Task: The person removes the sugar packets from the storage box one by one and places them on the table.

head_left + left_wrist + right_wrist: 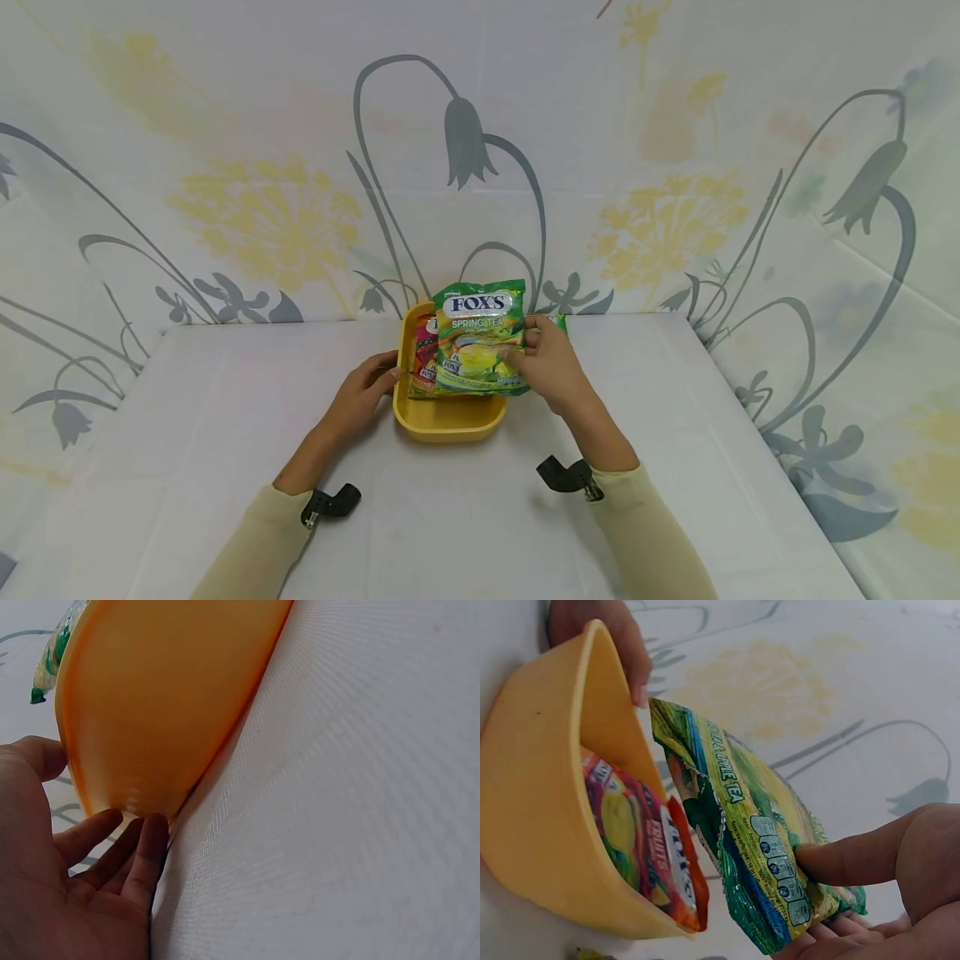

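A yellow plastic tub [450, 434] stands on the white-covered table. My left hand [367, 383] holds its left side, thumb at the rim and fingers against the outer wall [165, 697]. A red candy packet [641, 832] leans inside the tub. My right hand [553, 365] pinches the right edge of a green Fox's Spring Tea candy packet [480, 337], thumb on the front and fingers behind. That packet is upright above the tub's right side, covering part of the red packet in the head view.
A bit of another green packet [557, 319] shows behind my right hand, mostly hidden. White cloth [450, 525] covers the table. A flower-printed curtain [300, 125] hangs behind and at both sides. Small black wrist mounts [330, 504] sit at both cuffs.
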The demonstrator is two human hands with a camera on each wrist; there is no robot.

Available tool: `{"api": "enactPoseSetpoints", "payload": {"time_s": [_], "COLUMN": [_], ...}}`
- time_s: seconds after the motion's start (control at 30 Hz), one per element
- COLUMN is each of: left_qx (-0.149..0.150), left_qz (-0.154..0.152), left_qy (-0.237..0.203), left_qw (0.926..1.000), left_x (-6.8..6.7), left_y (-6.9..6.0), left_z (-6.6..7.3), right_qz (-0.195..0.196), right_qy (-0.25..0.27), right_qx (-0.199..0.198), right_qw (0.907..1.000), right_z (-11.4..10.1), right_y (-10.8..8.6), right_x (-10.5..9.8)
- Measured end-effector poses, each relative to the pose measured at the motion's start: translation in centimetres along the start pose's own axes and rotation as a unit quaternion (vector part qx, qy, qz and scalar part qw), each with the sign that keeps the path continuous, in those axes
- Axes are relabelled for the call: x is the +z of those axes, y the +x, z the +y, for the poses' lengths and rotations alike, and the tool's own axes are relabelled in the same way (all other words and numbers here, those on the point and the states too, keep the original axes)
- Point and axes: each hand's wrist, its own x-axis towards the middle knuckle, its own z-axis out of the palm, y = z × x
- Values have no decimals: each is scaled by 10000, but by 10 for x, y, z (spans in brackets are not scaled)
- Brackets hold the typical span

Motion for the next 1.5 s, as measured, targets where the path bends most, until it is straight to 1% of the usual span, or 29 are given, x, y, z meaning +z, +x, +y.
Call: {"api": "enactPoseSetpoints", "payload": {"time_s": [0.3,0.5,0.63,0.8,1.2,1.5], "left_qx": [-39,-53,-66,-84,-46,-160], "left_qz": [3,30,28,-5,-2,3], "left_qy": [56,87,108,21,0,153], "left_qw": [10000,9999,9999,10000,10000,9998], "left_x": [0,0,-1,-1,0,1], "left_y": [1,0,0,-1,-1,-1], "left_z": [0,0,0,-1,1,6], "right_qz": [116,110,178,321,645,823], "right_qy": [170,76,61,8,-40,-77], "right_qx": [27,36,86,89,49,73], "right_qw": [9998,9999,9998,9994,9979,9966], "right_z": [-5,-8,-9,-7,1,7], "right_y": [-1,-2,-3,-4,0,-1], "right_x": [-22,-38,-47,-60,-88,-106]}}
